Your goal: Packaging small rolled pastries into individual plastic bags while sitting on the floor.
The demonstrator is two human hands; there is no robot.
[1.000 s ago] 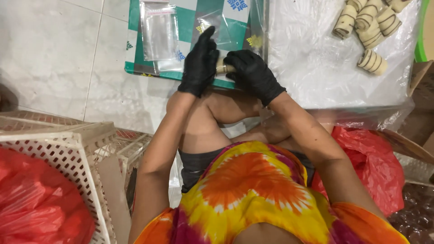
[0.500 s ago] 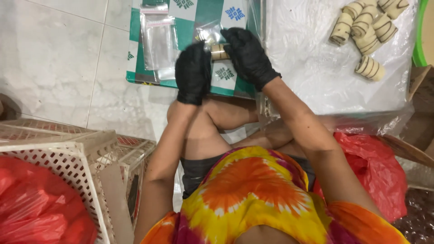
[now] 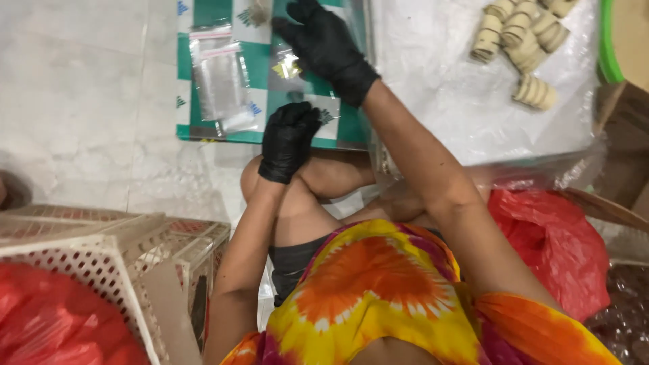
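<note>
2 black-gloved hands [image 3: 289, 140], about 8 ridged rolls [image 3: 534, 91], 2 white baskets [image 3: 88, 270].

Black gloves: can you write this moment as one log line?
right hand in black glove: on clear plastic pouch | left hand in black glove: curled above knee | green-white checked board

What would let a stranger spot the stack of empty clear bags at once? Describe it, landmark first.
Find the green and white checked mat on the pale tiled floor, left of the clear plastic sheet that carries the striped rolls. The stack of clear bags lies on the mat's left part, beyond the gloved left hand. Unlike the bag under the right hand, it looks empty and untouched.
</note>
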